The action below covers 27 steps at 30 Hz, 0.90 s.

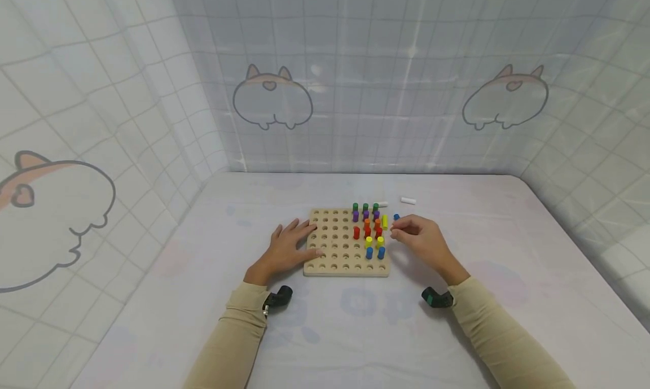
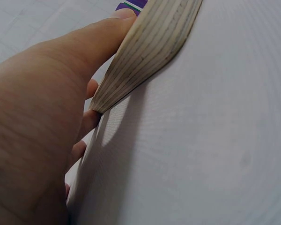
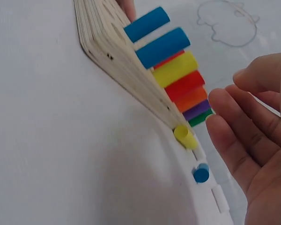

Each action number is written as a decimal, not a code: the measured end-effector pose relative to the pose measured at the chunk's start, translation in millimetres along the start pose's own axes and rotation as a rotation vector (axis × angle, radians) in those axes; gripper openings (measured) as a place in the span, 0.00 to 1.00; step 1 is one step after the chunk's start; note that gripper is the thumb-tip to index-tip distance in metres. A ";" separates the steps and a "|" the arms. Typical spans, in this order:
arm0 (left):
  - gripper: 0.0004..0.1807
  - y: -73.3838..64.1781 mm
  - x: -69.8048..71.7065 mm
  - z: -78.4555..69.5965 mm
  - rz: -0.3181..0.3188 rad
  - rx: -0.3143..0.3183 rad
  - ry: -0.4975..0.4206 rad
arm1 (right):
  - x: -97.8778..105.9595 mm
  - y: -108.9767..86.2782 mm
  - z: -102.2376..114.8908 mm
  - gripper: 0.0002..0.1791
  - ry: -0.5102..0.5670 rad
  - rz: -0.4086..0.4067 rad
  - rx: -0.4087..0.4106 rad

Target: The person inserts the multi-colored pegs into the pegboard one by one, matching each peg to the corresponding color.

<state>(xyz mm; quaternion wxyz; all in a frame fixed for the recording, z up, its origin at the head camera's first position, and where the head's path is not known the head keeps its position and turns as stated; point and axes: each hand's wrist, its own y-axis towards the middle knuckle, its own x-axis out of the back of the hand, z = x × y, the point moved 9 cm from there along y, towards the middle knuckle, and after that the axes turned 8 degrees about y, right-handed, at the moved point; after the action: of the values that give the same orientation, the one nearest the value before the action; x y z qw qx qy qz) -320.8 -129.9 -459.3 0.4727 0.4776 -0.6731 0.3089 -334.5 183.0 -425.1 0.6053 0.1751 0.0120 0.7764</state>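
Observation:
A square wooden pegboard (image 1: 335,270) with rows of round holes lies on the table. Upright in its right side stand green, purple, orange, red, yellow and blue pegs (image 1: 369,253). My left hand (image 1: 286,247) rests on the board's left edge, fingers spread, thumb on top. Beyond the right edge, my right hand (image 1: 422,241) hovers with loosely bent fingers and nothing between them, as the right wrist view shows. Nearest to it are a loose yellow peg (image 3: 185,137) lying against the board and a loose blue peg (image 3: 201,173), partly behind the hand in the head view.
A loose white peg (image 1: 408,200) lies behind the board at the right, and another white peg (image 1: 383,204) is close to the board's back corner. The table (image 1: 345,344) has a pale cloth. Curtain walls (image 1: 381,106) with a grid pattern enclose it.

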 end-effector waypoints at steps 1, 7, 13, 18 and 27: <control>0.46 0.1 0.3 -0.4 0.000 0.001 0.000 | 1.7 1.0 -2.0 0.08 -0.002 -0.005 -0.012; 0.46 0.7 0.0 -1.2 0.009 0.012 0.007 | 15.1 7.9 -14.9 0.10 -0.049 -0.054 -0.086; 0.46 1.3 0.4 -1.2 0.007 0.018 0.010 | 28.4 14.2 -23.4 0.11 -0.093 -0.092 -0.124; 0.46 1.9 0.6 -0.3 0.006 0.019 0.009 | 34.9 20.5 -32.3 0.12 -0.088 -0.103 -0.162; 0.46 2.2 0.6 0.2 0.001 0.018 0.001 | 43.0 30.7 -43.9 0.16 -0.076 -0.152 -0.227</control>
<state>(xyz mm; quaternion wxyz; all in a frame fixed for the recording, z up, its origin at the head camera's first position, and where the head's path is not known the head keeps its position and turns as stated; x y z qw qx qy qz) -323.0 -129.5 -458.8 0.4689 0.4813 -0.6701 0.3153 -384.6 223.9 -448.1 0.6783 0.1334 -0.0856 0.7175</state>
